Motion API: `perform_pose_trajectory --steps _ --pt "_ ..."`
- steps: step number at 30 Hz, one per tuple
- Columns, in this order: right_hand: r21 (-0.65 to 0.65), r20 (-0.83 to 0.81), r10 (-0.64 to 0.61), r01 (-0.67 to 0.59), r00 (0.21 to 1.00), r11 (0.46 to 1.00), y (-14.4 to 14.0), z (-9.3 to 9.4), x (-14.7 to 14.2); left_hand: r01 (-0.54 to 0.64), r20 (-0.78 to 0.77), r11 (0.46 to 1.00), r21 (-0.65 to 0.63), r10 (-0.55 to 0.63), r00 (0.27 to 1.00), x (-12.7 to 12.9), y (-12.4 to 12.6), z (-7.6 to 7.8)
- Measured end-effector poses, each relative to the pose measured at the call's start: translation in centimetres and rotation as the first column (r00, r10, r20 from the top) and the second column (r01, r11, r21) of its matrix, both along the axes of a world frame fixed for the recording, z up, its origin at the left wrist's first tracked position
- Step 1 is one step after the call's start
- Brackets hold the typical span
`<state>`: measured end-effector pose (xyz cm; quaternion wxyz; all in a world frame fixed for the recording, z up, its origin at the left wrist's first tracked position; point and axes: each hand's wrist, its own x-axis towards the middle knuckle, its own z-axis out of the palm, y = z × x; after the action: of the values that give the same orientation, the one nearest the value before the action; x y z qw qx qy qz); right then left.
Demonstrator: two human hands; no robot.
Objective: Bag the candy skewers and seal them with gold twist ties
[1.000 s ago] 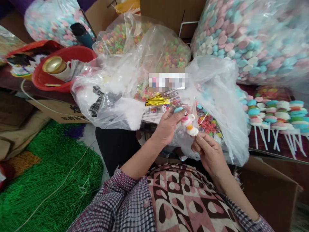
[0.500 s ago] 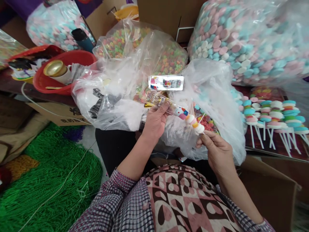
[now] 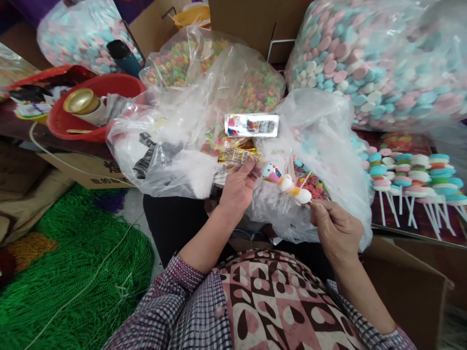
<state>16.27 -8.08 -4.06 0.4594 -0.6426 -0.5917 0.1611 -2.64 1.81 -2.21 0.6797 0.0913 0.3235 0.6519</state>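
My right hand (image 3: 333, 226) pinches the lower end of a marshmallow skewer (image 3: 288, 183), a tilted row of white, pink and orange pieces. Around the skewer's upper end is a clear candy wrapper (image 3: 272, 173) printed with a colourful cartoon. The closed fingers of my left hand (image 3: 238, 187) are at the wrapper's far end and seem to pinch its clear plastic, though the grip is partly hidden. Just beyond that hand lie gold twist ties (image 3: 237, 154). A stack of silvery printed wrappers (image 3: 251, 125) rests farther back.
An open plastic bag (image 3: 328, 146) of gummy rings and marshmallows lies at my lap. Finished marshmallow skewers (image 3: 416, 172) lie at right, below a large marshmallow bag (image 3: 375, 63). A red basin (image 3: 62, 121) stands at left, with green cord (image 3: 91, 243) below.
My right hand has moved slightly right and down with the skewer. The skewer has drawn a little away from my left hand, which stays almost in place.
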Motion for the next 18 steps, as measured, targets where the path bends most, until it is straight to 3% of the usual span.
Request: perform_pose_trajectory --steps 8,13,18 --pt "0.01 0.179 0.055 -0.057 0.982 0.998 0.2 -0.2 0.0 -0.03 -0.078 0.997 0.067 0.035 0.996 0.1 -0.1 0.0" --pt "-0.104 -0.039 0.099 -0.103 0.994 0.989 0.4 -0.5 -0.2 -0.034 -0.091 0.996 0.083 0.042 0.995 0.1 0.0 -0.6" --pt "-0.136 -0.264 0.055 -0.094 0.963 0.986 0.8 -1.1 -0.7 -0.032 -0.117 0.996 0.089 0.042 0.992 0.3 0.0 -0.9"
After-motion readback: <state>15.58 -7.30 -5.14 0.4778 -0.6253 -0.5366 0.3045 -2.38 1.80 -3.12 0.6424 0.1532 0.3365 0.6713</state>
